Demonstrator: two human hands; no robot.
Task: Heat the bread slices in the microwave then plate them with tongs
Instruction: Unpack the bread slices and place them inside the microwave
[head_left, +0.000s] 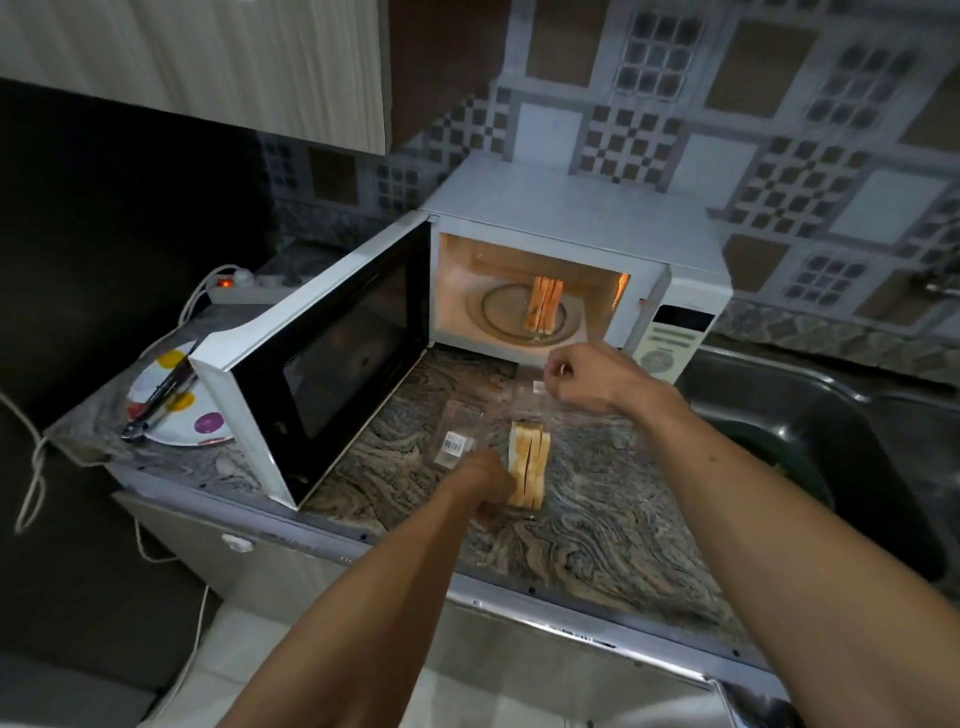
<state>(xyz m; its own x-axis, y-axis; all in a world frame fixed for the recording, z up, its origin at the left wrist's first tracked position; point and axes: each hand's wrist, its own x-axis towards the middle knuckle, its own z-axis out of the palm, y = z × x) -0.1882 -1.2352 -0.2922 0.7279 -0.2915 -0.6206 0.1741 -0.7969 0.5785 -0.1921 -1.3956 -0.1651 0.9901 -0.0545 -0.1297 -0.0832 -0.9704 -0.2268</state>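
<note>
Head view: microwave (571, 218) door open, cavity lit, bread slices (544, 310) on edge on glass turntable (498, 312). More slices in clear bread bag (527, 465) on counter (597, 519). Right hand (587, 376) pinching bag's upper end; left hand (485, 483) at bag's lower end, fingers curled, grip on it unclear. Tongs (161, 392) on spotted plate (208, 423) behind door. Bread judged light, soft, crushable: take by crust edges, gently

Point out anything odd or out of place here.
Little stands out. The bread slices in the open microwave stand on edge on the turntable rather than flat. The tongs lie across the dotted plate, half hidden behind the door.
</note>
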